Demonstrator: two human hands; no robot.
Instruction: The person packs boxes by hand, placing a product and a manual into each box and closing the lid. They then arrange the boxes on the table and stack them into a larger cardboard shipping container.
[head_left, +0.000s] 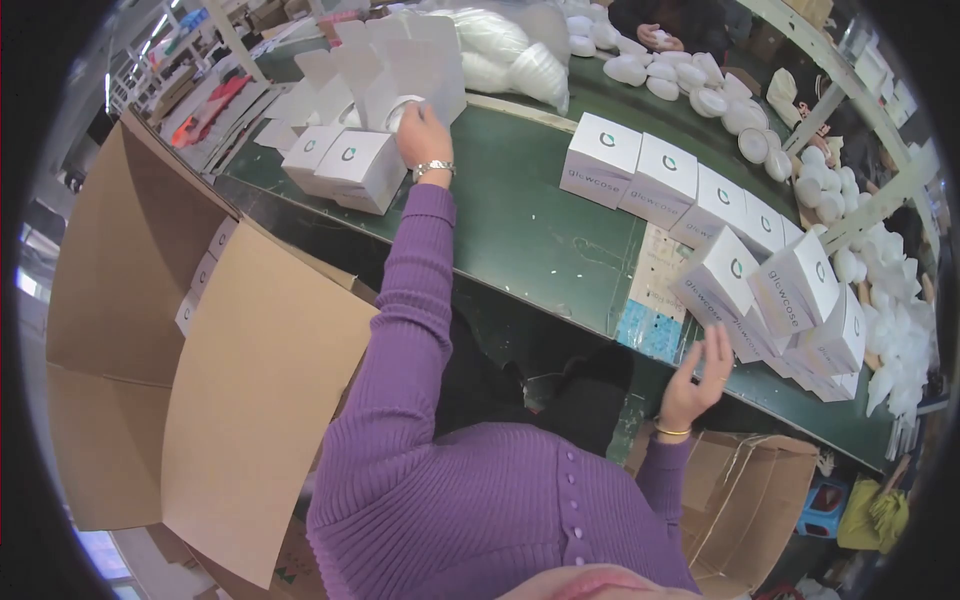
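Observation:
My left hand [425, 138] reaches to the table's far left, with fingers curled at the edge of a white round piece [399, 106] in an open white box. Its fingertips are partly hidden. Tall raised flaps [395, 60] stand behind that hand. Just below it sit two closed white boxes, the nearer one [362, 165] bearing a green and black logo. My right hand [697, 385] is held over the table's front edge, fingers stretched out and holding nothing. Beside its fingertips is a stack of white "glowcase" boxes [722, 275], some tilted on others.
A row of white boxes [610, 155] leads to the stack on the green table [520, 220]. White round pieces [705, 102] lie along the back and right. A large open carton [260, 390] stands left, another carton [755, 490] below right. A metal frame [885, 205] rises right; another person's hands [660, 40] show behind.

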